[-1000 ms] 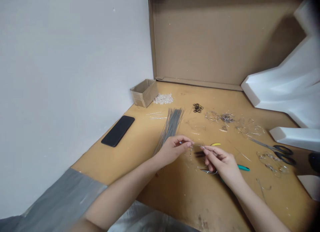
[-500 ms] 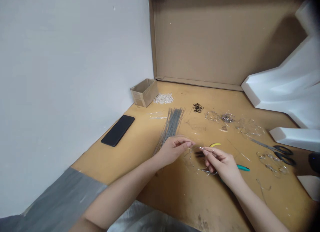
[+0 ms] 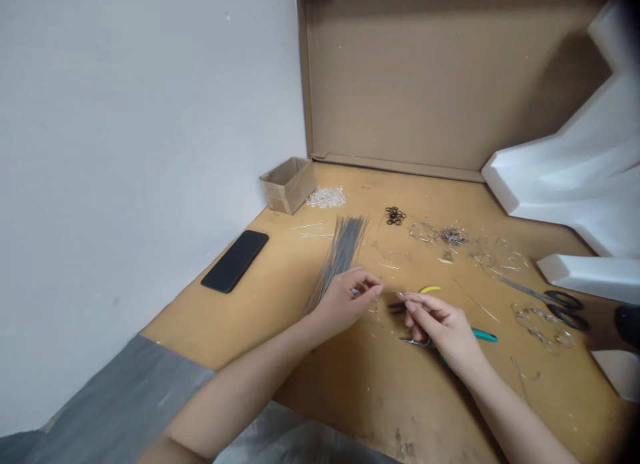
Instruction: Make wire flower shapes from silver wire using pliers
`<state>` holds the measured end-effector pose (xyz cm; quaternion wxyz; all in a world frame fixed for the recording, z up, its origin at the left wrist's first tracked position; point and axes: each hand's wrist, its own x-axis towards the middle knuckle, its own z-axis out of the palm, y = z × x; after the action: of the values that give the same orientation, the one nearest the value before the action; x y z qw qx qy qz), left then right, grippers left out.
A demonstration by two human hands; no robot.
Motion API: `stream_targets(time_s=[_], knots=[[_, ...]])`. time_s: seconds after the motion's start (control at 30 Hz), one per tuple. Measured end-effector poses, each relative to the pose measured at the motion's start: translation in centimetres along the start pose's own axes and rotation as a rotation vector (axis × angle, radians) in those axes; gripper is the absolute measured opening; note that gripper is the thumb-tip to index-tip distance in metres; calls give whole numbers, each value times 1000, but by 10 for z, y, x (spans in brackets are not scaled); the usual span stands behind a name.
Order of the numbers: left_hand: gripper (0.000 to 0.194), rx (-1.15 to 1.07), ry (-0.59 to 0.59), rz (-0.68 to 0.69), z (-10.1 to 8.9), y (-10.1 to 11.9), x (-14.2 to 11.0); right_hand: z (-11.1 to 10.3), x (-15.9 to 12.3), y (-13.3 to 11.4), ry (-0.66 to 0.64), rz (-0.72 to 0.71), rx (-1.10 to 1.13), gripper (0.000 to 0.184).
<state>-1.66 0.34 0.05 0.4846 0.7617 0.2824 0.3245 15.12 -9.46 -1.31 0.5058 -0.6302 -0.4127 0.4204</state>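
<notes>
My left hand (image 3: 347,299) hovers just above the wooden table (image 3: 280,297), thumb and fingers pinched on one end of a thin wire (image 3: 387,295). My right hand (image 3: 440,324) pinches the wire's other end a few centimetres to the right. Under and behind the right hand lie yellow-handled pliers (image 3: 430,289) and teal-handled pliers (image 3: 483,335). A bundle of long grey wires (image 3: 340,251) lies just behind my left hand.
A black phone (image 3: 235,261) lies at the left edge. Behind stand a small cardboard box (image 3: 289,184), clear beads (image 3: 326,197) and black rings (image 3: 395,215). Scissors (image 3: 550,296) and wire pieces lie right, with white foam blocks (image 3: 575,177) and a cardboard wall (image 3: 440,77) behind.
Both hands have dipped slightly and drawn a little closer together, fingertips still pinched around the thin wire. Nothing else on the table has moved.
</notes>
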Motion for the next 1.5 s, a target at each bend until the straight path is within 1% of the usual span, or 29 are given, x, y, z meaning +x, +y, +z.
stream_targets(time_s=[0.2,0.33,0.47,0.6,0.83,1.17,1.5], knots=[[16,-41,13,-71,2,0,-1,-1,-1,-4,-9,-2,17,39],[17,-95,5,-143,2,0,-1,-1,0,-3,-19,2,38,37],[19,-181,4,-183,2,0,1,-2,2,2,-26,0,44,34],[23,-296,-38,-253,-2,2,4,-4,3,4,-28,-20,45,32],[27,-340,-61,-247,-6,-1,6,-4,1,2,-7,-35,32,32],[27,-295,-41,-261,-6,2,5,-3,0,4,29,-42,64,30],[28,-309,-43,-251,-4,2,5,-3,1,1,22,-44,34,31]])
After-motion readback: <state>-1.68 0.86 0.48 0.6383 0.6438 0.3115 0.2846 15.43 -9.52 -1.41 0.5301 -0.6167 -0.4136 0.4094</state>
